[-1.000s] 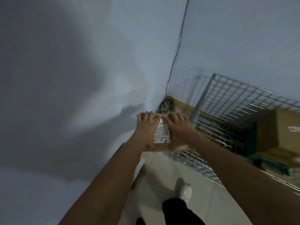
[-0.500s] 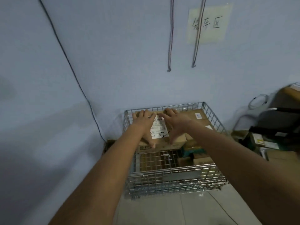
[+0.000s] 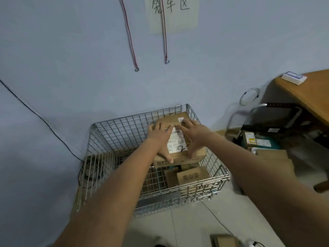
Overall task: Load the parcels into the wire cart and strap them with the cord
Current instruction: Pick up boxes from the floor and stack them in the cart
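Cardboard parcel (image 3: 179, 154), bearing a white label (image 3: 176, 142) with a handwritten mark, is held over the right half of the wire cart (image 3: 114, 132). It is gripped by the left hand (image 3: 159, 138) and the right hand (image 3: 194, 135), fingers spread across the top and thumbs hooked under the near edge. Another box (image 3: 173, 118) is seen behind it against the far mesh, and a smaller box (image 3: 193, 177) lies lower at the near side. A red cord (image 3: 130, 43) with hooked ends is hung on the wall above, beside a paper sign (image 3: 171, 13). A tabletop (image 3: 306, 93) is seen at right.
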`<action>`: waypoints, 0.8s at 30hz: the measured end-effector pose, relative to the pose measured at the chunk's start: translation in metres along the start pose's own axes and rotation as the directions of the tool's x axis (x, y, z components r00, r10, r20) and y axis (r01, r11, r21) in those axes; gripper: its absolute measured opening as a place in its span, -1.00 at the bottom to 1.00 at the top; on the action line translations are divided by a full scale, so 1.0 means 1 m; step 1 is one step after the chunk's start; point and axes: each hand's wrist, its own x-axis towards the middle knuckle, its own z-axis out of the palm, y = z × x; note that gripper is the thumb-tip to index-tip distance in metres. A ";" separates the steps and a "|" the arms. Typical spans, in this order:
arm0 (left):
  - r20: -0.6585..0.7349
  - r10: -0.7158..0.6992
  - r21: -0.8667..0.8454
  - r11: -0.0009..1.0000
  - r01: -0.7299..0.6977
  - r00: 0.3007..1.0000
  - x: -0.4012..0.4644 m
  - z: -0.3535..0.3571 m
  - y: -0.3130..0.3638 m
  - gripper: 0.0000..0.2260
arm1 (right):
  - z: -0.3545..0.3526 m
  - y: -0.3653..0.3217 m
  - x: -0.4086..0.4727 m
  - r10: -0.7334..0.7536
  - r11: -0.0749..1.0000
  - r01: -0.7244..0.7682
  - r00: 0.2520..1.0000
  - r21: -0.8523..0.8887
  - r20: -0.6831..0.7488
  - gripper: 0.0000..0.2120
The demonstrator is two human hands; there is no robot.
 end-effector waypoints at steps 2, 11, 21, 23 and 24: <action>0.029 0.016 -0.003 1.000 -0.016 0.999 0.023 0.012 0.007 0.32 | 0.017 0.013 0.013 0.012 1.000 -0.012 0.999 -0.002 0.036 0.39; 0.148 0.103 0.000 0.995 -0.104 0.984 0.136 0.074 0.031 0.36 | 0.090 0.058 0.072 0.090 0.996 -0.082 0.970 -0.042 0.225 0.40; 0.225 0.149 -0.053 0.989 -0.140 0.963 0.194 0.173 0.068 0.28 | 0.197 0.081 0.116 0.053 0.998 -0.041 0.924 -0.039 0.378 0.36; 0.218 0.136 -0.072 0.990 -0.123 0.967 0.202 0.190 0.078 0.26 | 0.217 0.087 0.122 0.031 0.999 -0.023 0.921 -0.025 0.388 0.33; 0.230 0.128 -0.086 0.990 -0.111 0.965 0.206 0.198 0.083 0.24 | 0.226 0.090 0.124 0.020 1.000 -0.014 0.917 -0.018 0.399 0.33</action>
